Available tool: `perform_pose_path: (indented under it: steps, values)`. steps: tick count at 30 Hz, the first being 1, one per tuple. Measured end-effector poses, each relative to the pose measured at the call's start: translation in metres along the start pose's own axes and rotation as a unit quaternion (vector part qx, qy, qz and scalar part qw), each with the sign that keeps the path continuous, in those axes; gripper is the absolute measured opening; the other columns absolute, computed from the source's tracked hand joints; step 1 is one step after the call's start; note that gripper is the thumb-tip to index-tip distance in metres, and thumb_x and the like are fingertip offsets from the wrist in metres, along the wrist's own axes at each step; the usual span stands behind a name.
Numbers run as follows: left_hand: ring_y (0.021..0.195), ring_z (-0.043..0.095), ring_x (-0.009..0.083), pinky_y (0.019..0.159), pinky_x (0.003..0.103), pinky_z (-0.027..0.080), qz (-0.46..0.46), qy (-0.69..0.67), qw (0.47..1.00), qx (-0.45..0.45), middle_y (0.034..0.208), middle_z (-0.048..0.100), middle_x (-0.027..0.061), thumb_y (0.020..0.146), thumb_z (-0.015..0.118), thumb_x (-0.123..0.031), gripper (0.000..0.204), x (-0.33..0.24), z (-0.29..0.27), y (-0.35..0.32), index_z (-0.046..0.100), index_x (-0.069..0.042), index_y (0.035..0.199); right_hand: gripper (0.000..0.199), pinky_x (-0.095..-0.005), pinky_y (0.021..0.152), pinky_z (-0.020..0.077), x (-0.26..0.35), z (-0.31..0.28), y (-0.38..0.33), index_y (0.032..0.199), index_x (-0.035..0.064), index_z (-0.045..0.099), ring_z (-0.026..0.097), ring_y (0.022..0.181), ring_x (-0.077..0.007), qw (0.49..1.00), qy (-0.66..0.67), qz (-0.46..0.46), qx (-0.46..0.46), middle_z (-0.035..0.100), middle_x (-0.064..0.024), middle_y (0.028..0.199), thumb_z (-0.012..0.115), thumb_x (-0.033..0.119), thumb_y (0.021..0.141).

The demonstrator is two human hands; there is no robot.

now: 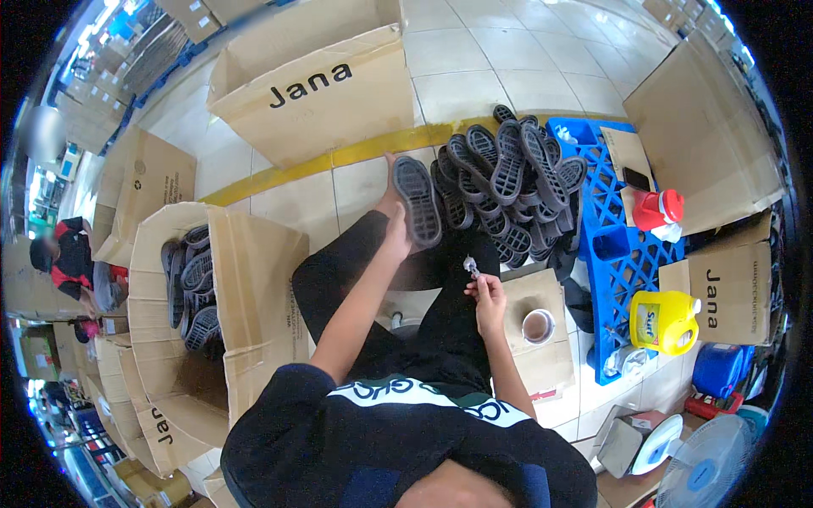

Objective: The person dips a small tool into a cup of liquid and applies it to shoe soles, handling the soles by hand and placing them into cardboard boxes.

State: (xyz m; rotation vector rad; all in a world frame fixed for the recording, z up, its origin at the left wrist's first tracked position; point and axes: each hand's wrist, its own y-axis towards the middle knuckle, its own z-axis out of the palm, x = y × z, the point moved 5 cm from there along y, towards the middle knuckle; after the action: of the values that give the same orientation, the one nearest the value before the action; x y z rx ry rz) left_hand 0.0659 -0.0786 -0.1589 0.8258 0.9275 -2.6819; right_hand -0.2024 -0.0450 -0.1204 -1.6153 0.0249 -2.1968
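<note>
In my left hand [398, 227] is a dark grey shoe sole [417, 201], gripped along its near left edge, with its gridded face up. It is held over my lap, close to a heap of similar shoe soles [508, 165]. My right hand [487, 303] has its fingers closed on a small whitish, partly clear object [471, 266], too small to name, its tip pointing up. This hand is apart from the sole. Beside it, a round cup of brown liquid [538, 326] stands on a flat piece of cardboard [542, 368].
At left, an open cardboard box [254, 296] holds several soles. A large carton [330, 110] stands ahead. To the right, a blue plastic pallet [605, 254] carries a yellow jug [665, 322], a red-lidded container [658, 209] and a phone [636, 179]. A fan [707, 466] sits lower right.
</note>
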Motion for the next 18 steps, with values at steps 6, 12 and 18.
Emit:
perform_pose_path:
  steps: [6,12,18]
  values:
    - [0.12,0.043,0.0226,0.102,0.046,0.031,-0.044,0.241,0.956,-0.158,0.131,0.046,0.0062,0.091,0.048,-0.045,0.056,0.004,-0.05,-0.045,0.04,-0.011,0.136,0.015,-0.0302,0.076,0.0527,-0.016,-0.003,0.013,0.102,0.0028,0.059,0.061,0.083,-0.0152,0.994,0.103,0.041,-0.004,0.063,-0.011,0.1,0.054,0.015,0.095]
    - [0.123,0.047,0.0215,0.104,0.038,0.035,0.033,0.307,0.95,0.043,0.136,0.047,0.0098,0.097,0.045,-0.035,0.053,-0.084,-0.039,-0.244,0.032,-0.009,0.142,0.019,-0.0359,0.086,0.05,-0.032,-0.031,0.018,0.108,0.0025,0.056,0.06,0.094,-0.0225,0.991,0.122,0.053,-0.014,0.061,-0.0159,0.107,0.052,0.016,0.095]
    - [0.11,0.054,0.0175,0.096,0.034,0.041,0.3,0.425,0.852,-0.054,0.124,0.056,0.007,0.096,0.05,-0.03,0.047,-0.279,-0.045,-0.412,0.04,-0.007,0.136,0.021,-0.0298,0.079,0.0492,-0.031,-0.046,0.028,0.108,0.0016,0.055,0.058,0.089,-0.0183,0.994,0.07,0.081,0.011,0.062,-0.0106,0.104,0.053,0.016,0.094]
